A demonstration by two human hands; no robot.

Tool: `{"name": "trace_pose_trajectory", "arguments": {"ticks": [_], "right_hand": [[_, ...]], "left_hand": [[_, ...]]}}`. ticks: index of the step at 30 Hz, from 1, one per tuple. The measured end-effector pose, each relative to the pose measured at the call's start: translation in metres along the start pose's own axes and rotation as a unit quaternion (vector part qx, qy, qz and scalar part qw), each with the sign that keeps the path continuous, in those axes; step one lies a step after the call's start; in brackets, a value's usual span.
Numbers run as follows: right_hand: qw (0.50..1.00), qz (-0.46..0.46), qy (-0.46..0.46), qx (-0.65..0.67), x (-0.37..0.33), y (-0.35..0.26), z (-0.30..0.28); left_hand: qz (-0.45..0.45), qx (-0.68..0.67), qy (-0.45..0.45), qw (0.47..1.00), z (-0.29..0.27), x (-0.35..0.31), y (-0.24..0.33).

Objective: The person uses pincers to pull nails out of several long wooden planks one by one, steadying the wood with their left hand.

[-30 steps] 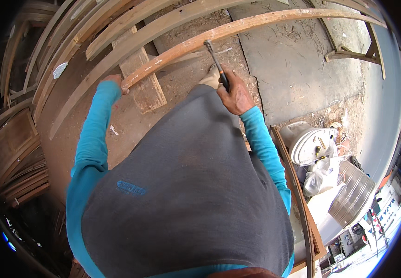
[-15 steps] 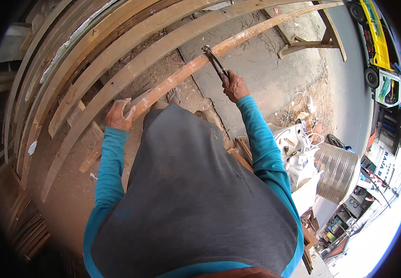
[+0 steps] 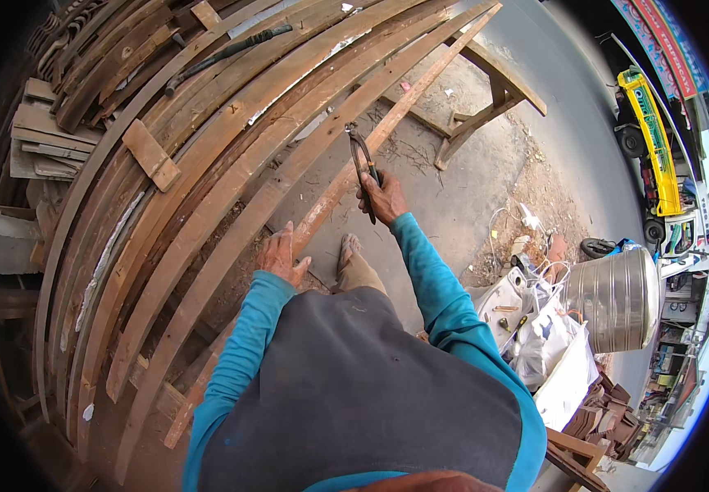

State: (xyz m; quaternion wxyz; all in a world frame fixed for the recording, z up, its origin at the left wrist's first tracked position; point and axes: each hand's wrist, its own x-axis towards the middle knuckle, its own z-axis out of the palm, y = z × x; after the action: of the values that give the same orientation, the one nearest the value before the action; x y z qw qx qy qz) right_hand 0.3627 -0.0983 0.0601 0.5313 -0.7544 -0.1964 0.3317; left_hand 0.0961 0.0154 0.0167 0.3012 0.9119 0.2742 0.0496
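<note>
A long wooden plank (image 3: pixel 322 207), reddish with pale scuffs, runs diagonally in front of me. My left hand (image 3: pixel 278 256) is closed over its near part, fingers on one side and thumb on the other. In my right hand (image 3: pixel 385 198) is a pair of pincers (image 3: pixel 355 148), gripped by the handles. Their jaws point away from me, beside the edge of the neighbouring brown plank (image 3: pixel 305 157); whether they touch it I cannot tell.
Several long planks lie side by side to the left, with a short wood block (image 3: pixel 151 154) and a dark bar (image 3: pixel 227 56) on top. A wooden trestle (image 3: pixel 498 78) stands far ahead. At right are white bags (image 3: pixel 543 344), a metal drum (image 3: pixel 613 299) and a yellow truck (image 3: pixel 649 143).
The pincers' jaws have left the reddish plank's face and moved left toward the neighbouring plank. My left hand has shifted along the plank, closer to my right hand. The view has turned.
</note>
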Motion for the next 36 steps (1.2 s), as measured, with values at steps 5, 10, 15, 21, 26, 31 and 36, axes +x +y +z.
{"name": "trace_pose_trajectory", "arguments": {"ticks": [5,10,15,21,26,31,36], "right_hand": [[0.971,-0.144,0.13,0.141,0.012,-0.005,-0.004],[0.995,-0.059,0.035,0.065,0.051,0.018,-0.049],[0.983,0.132,-0.122,-0.03,0.101,0.022,-0.105],[0.983,-0.004,-0.126,-0.134,0.102,-0.101,-0.133],[0.983,-0.162,0.073,0.047,0.104,-0.045,-0.113],[0.989,0.129,-0.05,-0.061,0.142,0.055,-0.119],[0.987,0.112,-0.037,-0.109,0.141,0.029,-0.124]], "left_hand": [[-0.049,0.038,0.019,0.998,0.029,0.059,0.038],[-0.136,0.061,-0.024,0.988,0.044,0.102,0.068],[-0.164,0.084,-0.048,0.982,0.051,0.136,0.088],[-0.225,0.025,-0.107,0.968,0.046,0.131,0.066],[-0.093,-0.098,0.17,0.976,-0.035,0.172,0.062],[-0.163,0.138,0.45,0.867,-0.146,0.195,-0.03],[-0.408,0.183,0.412,0.794,-0.176,0.18,-0.129]]}}
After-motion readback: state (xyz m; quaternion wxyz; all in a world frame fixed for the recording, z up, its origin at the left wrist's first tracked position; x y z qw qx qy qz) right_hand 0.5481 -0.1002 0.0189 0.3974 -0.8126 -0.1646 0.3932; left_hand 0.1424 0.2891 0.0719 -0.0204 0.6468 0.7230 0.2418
